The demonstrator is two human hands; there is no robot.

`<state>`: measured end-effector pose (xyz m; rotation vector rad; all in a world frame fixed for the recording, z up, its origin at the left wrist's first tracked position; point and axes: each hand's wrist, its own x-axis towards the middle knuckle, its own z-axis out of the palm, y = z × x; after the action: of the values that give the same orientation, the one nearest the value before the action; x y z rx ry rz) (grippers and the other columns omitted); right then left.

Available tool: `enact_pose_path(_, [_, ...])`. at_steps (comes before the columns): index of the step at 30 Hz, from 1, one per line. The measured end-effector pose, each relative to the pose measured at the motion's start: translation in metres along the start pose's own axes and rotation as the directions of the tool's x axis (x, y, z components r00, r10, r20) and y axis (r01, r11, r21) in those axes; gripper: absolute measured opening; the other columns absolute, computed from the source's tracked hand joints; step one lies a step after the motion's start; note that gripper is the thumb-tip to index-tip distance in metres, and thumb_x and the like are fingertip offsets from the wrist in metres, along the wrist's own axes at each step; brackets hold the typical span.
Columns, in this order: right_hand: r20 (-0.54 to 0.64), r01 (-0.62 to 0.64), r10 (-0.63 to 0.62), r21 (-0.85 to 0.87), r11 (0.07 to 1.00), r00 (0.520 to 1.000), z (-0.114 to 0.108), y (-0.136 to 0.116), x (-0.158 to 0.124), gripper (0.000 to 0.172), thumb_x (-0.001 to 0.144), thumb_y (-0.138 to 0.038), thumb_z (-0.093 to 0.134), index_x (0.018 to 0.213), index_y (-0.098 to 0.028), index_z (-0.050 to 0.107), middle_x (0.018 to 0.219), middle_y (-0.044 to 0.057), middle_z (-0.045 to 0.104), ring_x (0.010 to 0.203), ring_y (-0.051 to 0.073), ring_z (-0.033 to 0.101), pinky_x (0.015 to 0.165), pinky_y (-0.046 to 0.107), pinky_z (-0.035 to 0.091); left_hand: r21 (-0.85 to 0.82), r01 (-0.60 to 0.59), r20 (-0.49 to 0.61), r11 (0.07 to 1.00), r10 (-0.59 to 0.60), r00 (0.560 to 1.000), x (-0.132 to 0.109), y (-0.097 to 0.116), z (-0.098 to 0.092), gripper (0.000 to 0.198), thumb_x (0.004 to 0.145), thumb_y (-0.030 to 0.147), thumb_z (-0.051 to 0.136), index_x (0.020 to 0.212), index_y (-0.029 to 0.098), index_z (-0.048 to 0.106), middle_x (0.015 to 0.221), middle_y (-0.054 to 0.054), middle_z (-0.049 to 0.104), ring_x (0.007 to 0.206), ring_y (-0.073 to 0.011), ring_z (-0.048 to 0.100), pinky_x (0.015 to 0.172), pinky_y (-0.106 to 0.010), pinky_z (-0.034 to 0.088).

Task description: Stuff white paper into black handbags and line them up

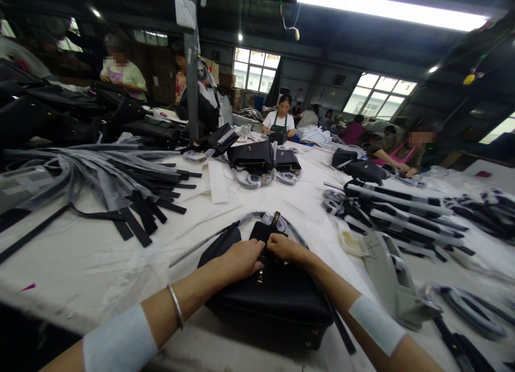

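A black handbag (277,294) lies on the white table right in front of me, with a gold-coloured fitting on its near side. My left hand (240,260) is curled at the bag's upper middle, its fingers pressed against the black material. Close beside it, my right hand (285,248) is closed in a fist-like grip on the bag's top part. A black flap (261,230) sticks up between and behind the hands. Beyond it lies a plastic-wrapped strap (275,221) with a gold zip-like piece. What the fingertips pinch is partly hidden.
Plastic-wrapped black straps (137,200) spread over the left side. A grey tape dispenser (392,281) and a small tray (352,242) stand to the right, near bundled wrapped handles (406,213). More black handbags (250,156) sit ahead. A metal post (192,77) rises at left; co-workers sit farther off.
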<state>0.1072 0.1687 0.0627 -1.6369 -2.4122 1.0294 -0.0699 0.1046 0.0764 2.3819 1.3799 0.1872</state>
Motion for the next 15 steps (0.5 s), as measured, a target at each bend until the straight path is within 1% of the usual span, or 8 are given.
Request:
enact_pose_path(3, [-0.048,0.001,-0.007,-0.132,0.991,0.999,0.001,-0.009,-0.009,0.011,0.085,-0.011,0.051,0.079,-0.019,0.054,0.073,0.002,0.062,0.067,0.015,0.056,0.058,0.024,0.035,-0.001,-0.016,0.027,1.000,0.016,1.000,0.000,0.000,0.004,0.039,0.085,0.025,0.064,0.123,0.016,0.055,0.120,-0.015,0.065,0.111,-0.0327,0.064,0.093,-0.041,0.050])
enact_pose_path(5, [-0.048,0.006,-0.016,-0.213,0.977,0.999,-0.004,-0.012,-0.019,0.011,0.085,-0.008,0.053,0.084,-0.018,0.056,0.077,0.004,0.063,0.071,0.016,0.057,0.061,0.026,0.034,-0.010,-0.029,0.040,1.000,0.029,0.999,0.001,0.001,0.005,0.042,0.085,0.026,0.065,0.125,0.016,0.054,0.121,-0.016,0.066,0.112,-0.0333,0.064,0.094,-0.042,0.050])
enact_pose_path(7, [-0.051,-0.007,-0.008,-0.288,0.957,0.999,-0.017,-0.010,-0.030,0.013,0.084,-0.007,0.054,0.089,-0.018,0.059,0.079,0.006,0.064,0.072,0.018,0.058,0.062,0.027,0.033,-0.023,-0.036,0.047,0.999,0.037,0.998,0.001,0.002,0.006,0.043,0.085,0.026,0.066,0.126,0.016,0.054,0.121,-0.016,0.067,0.113,-0.0337,0.064,0.095,-0.042,0.051])
enact_pose_path(10, [-0.108,-0.069,0.028,-0.392,0.917,0.994,-0.053,-0.001,-0.050,0.017,0.086,-0.007,0.050,0.094,-0.018,0.061,0.082,0.009,0.066,0.074,0.022,0.061,0.062,0.029,0.034,-0.044,-0.036,0.044,0.998,0.038,0.998,0.002,0.002,0.008,0.044,0.085,0.028,0.068,0.126,0.018,0.055,0.120,-0.015,0.068,0.114,-0.0340,0.064,0.095,-0.042,0.051])
enact_pose_path(12, [-0.151,-0.094,0.029,-0.445,0.890,0.988,-0.076,0.003,-0.062,0.019,0.088,-0.009,0.046,0.093,-0.017,0.062,0.084,0.010,0.067,0.078,0.023,0.062,0.064,0.030,0.036,-0.055,-0.036,0.037,0.998,0.038,0.999,0.003,0.001,0.008,0.044,0.084,0.028,0.068,0.125,0.019,0.055,0.119,-0.014,0.068,0.115,-0.0341,0.063,0.096,-0.041,0.050])
enact_pose_path(14, [-0.148,-0.060,-0.014,-0.485,0.872,0.989,-0.085,0.001,-0.068,0.020,0.089,-0.010,0.046,0.091,-0.018,0.065,0.087,0.010,0.068,0.084,0.023,0.063,0.069,0.031,0.039,-0.057,-0.040,0.030,0.998,0.042,0.999,0.003,0.000,0.009,0.043,0.084,0.028,0.069,0.125,0.019,0.056,0.119,-0.014,0.068,0.115,-0.0338,0.063,0.096,-0.041,0.050])
enact_pose_path(15, [-0.124,-0.020,-0.049,-0.500,0.866,0.991,-0.084,-0.001,-0.068,0.019,0.088,-0.010,0.049,0.091,-0.018,0.066,0.090,0.009,0.069,0.088,0.023,0.063,0.072,0.030,0.041,-0.055,-0.043,0.027,0.998,0.044,0.999,0.003,0.000,0.008,0.043,0.084,0.028,0.068,0.125,0.019,0.056,0.119,-0.014,0.068,0.115,-0.0335,0.063,0.097,-0.041,0.050])
